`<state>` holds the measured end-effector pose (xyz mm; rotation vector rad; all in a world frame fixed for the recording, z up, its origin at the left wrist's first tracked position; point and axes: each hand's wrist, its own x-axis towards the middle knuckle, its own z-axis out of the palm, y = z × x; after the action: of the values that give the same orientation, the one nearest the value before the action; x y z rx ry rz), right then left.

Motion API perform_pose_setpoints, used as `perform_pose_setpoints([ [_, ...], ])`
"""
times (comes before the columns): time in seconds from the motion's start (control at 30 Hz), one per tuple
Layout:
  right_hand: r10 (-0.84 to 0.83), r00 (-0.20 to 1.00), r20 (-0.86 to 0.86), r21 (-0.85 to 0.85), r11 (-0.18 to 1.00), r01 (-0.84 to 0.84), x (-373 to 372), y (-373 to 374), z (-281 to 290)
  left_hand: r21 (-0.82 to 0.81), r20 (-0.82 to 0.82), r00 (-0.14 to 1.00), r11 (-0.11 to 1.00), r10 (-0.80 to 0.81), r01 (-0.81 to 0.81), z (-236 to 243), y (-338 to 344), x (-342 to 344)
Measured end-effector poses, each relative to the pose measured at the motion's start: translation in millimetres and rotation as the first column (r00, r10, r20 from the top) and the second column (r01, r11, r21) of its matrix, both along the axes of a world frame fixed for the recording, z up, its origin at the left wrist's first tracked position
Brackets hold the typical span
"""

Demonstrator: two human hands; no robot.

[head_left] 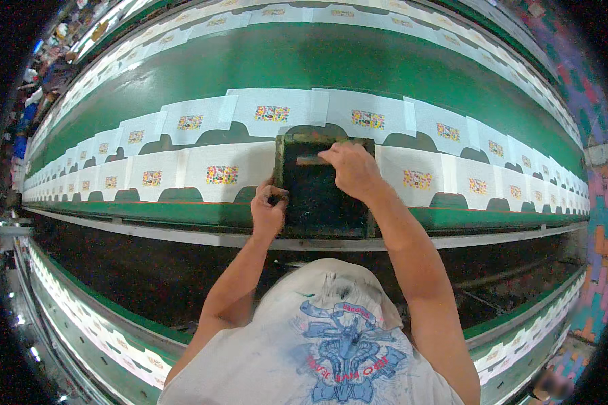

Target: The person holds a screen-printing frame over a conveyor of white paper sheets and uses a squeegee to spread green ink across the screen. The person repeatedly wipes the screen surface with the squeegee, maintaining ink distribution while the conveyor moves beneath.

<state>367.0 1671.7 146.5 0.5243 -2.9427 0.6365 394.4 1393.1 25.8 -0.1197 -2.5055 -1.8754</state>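
Observation:
A dark rectangular printing screen (pixel 304 206) lies over one of the white fabric pieces on the long green table in front of me. My left hand (pixel 269 208) is closed on the left side of its frame, thumb and fingers curled at the edge. In the upper part of the screen, my right hand (pixel 353 170) grips a squeegee (pixel 309 160) whose pale, narrow strip shows to the left of the fingers. Fabric pieces with colourful printed rectangles, such as a white piece (pixel 199 169) on the left and another (pixel 419 158) on the right, lie on both sides.
A second row of printed pieces (pixel 294 108) overlaps on the far side of the green table (pixel 277 54). A metal rail (pixel 182 233) runs along the near edge. Behind me stands another table with pieces (pixel 115 344). Coloured paving (pixel 598 236) lies at the right.

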Motion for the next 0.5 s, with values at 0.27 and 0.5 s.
perform_pose_setpoints([
  [0.27, 0.019, 0.997, -0.075, 0.154, 0.988, -0.007, 46.2, -11.5, -19.1, -0.012, -0.031, 0.999, 1.000, -0.022, 0.021, -0.1, 1.4, 8.0],
  [0.5, 0.049, 0.998, -0.032, 0.157, 0.987, -0.044, 107.5, -30.0, -16.3, 0.000, -0.096, 0.995, 1.000, -0.026, 0.026, -5.7, 2.9, 10.0],
])
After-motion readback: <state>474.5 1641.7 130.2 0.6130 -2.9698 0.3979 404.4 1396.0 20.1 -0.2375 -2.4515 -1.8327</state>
